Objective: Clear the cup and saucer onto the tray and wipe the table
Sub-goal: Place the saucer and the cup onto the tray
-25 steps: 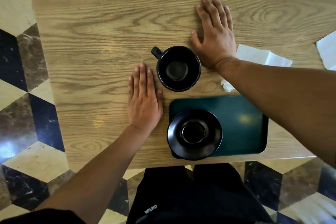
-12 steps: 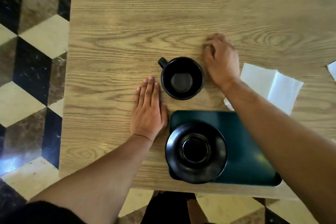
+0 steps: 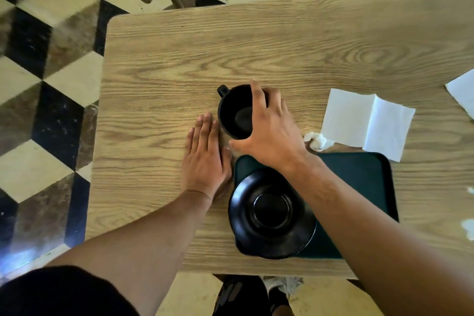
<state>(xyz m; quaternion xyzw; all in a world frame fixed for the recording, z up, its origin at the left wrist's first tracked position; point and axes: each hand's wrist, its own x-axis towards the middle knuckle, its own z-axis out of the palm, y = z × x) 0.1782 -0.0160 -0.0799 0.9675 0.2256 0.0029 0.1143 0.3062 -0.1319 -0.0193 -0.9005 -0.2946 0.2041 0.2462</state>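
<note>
The cup, black and unmarked, is gripped at its rim by the right hand; the left hand lies flat on the worktop; no writing is legible.

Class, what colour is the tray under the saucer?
Dark green; the tray shows best in the head view.

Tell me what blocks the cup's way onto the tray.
The saucer fills the tray's left end, nearest the cup in the right hand's grip. The tray's right part looks bare; nothing else visibly intervenes.
</note>
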